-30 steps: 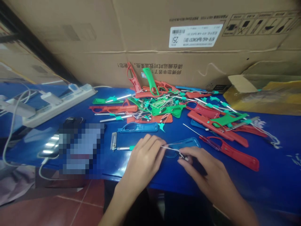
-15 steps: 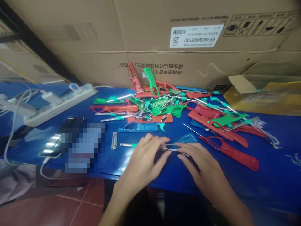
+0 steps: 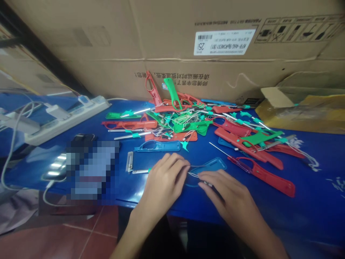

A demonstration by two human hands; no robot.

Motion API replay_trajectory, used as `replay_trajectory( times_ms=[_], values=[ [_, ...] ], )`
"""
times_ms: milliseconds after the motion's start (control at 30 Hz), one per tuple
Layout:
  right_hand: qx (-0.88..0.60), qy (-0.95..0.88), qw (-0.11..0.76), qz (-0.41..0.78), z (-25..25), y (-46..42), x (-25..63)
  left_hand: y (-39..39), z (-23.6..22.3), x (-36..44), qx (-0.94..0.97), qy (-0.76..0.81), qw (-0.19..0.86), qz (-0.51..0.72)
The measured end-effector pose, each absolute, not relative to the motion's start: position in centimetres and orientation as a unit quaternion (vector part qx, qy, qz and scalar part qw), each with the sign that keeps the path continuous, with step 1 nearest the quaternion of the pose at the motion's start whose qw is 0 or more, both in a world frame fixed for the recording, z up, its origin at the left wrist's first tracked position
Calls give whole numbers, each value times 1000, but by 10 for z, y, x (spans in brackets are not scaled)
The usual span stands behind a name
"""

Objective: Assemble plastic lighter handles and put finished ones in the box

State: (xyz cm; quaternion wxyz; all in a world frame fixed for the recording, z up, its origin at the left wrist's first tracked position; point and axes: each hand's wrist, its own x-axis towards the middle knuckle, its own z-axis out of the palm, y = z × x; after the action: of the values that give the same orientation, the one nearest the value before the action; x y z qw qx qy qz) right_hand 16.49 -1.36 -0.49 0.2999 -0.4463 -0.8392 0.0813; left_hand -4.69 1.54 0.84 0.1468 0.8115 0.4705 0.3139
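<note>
My left hand [image 3: 165, 185] is closed on a thin metal lighter tube [image 3: 138, 172] with a teal collar; its tip sticks out on the left. White wires [image 3: 193, 174] run from under these fingers to my right hand [image 3: 231, 192], which pinches them by a small dark end piece. Beneath and between both hands lies a blue plastic lighter shell half [image 3: 217, 164], partly covered. A small clear part [image 3: 129, 162] is left of the tube. To the right, a screwdriver [image 3: 238, 162] with a purplish handle rests against a red shell half [image 3: 275, 178].
Behind the hands spreads a pile of red, green and blue shell halves [image 3: 194, 126], tubes and wires. A cardboard box [image 3: 121, 75] stands at the back. On the left are a power strip [image 3: 67, 120] and phones [image 3: 94, 169]; a torn yellowish package [image 3: 309, 111] sits at right.
My left fingers have drawn closer together, and the tube's tip has shifted left and down, near the clear part. My right hand has dropped slightly, showing more of the blue shell half.
</note>
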Motion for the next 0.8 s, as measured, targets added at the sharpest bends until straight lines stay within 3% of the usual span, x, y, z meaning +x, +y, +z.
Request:
replay_trajectory(
  times_ms=[367, 800],
  values=[
    [-449, -841, 279, 118, 0, -15, 162, 3, 23, -43, 798, 536, 150, 230],
    [-450, -846, 273, 87, -1, -14, 164, -27, 19, -69, 773, 538, 202, 268]
  ],
)
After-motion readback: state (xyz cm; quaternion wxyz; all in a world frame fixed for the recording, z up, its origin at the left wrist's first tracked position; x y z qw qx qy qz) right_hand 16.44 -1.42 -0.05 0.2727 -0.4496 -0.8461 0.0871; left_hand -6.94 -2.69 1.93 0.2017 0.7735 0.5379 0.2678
